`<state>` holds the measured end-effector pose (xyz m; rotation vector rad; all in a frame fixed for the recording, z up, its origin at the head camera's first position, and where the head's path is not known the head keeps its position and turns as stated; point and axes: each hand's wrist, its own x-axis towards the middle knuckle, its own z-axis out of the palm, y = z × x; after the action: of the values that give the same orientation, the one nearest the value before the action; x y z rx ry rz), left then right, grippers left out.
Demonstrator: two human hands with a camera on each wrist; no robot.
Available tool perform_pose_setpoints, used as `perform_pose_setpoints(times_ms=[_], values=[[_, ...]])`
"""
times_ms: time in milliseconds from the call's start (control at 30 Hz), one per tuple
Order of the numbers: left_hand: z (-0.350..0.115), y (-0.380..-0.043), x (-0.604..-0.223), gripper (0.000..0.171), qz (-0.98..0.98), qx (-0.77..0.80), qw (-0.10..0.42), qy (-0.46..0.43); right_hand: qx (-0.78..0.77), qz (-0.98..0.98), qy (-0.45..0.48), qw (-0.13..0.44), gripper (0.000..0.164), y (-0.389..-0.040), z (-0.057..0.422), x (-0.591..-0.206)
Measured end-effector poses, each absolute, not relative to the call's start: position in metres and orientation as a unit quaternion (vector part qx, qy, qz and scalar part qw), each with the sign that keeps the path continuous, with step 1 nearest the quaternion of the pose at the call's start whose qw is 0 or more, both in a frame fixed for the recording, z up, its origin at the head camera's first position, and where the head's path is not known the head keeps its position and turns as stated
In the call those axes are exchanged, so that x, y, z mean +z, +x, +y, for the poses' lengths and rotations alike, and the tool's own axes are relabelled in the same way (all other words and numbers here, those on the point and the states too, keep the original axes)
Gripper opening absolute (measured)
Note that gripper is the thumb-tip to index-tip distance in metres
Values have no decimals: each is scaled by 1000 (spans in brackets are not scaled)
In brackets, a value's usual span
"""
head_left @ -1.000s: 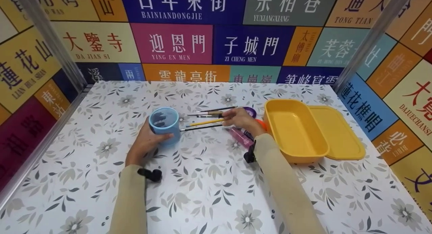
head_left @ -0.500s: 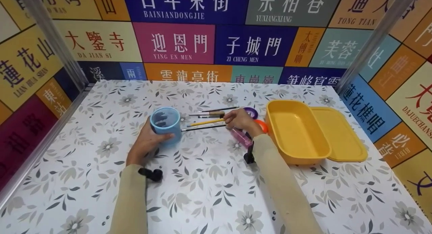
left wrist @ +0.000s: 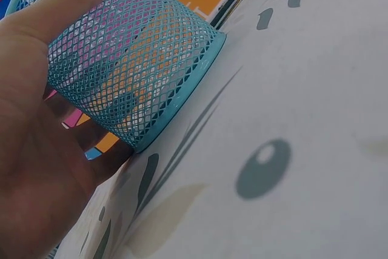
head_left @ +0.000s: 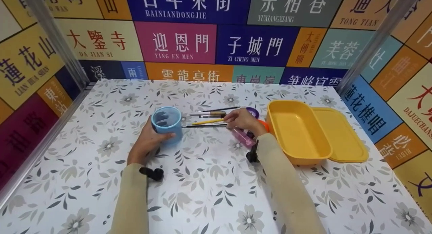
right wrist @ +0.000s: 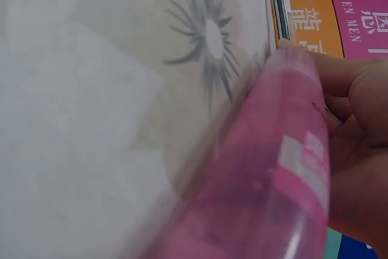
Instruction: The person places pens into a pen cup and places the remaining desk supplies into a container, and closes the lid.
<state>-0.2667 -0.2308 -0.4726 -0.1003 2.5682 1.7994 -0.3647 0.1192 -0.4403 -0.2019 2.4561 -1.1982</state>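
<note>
My left hand (head_left: 148,139) grips a light-blue mesh pen cup (head_left: 172,134), thumb across its front. In the left wrist view the cup's mesh wall (left wrist: 136,53) lies between thumb and fingers, its base rim close to the table. My right hand (head_left: 243,121) pinches the right ends of a yellow pencil (head_left: 207,121) and a slim black stick with a pale tip (head_left: 206,126). Just behind them lie several pens and thin sticks, among them a pen with a brown barrel (head_left: 216,113). A pink translucent tube (right wrist: 267,156) lies under the right wrist.
A purple ring-shaped roll (head_left: 253,112) and an orange round thing (head_left: 264,126) lie beside the right hand, partly hidden. An open yellow box (head_left: 297,132) stands to the right, overlapping its flat lid (head_left: 347,136). Printed panels (head_left: 182,41) rise behind the flower-patterned table (head_left: 202,193).
The left ends of the yellow pencil and black stick have swung slightly away from me, nearer the other pens. The left hand keeps its hold on the cup. The view has shifted a little.
</note>
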Motion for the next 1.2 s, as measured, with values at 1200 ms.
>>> perform_pose_setpoints(times_ms=[1200], values=[[-230, -268, -474, 119, 824, 566, 6, -32, -741, 669, -24, 43, 40, -349, 80, -412]])
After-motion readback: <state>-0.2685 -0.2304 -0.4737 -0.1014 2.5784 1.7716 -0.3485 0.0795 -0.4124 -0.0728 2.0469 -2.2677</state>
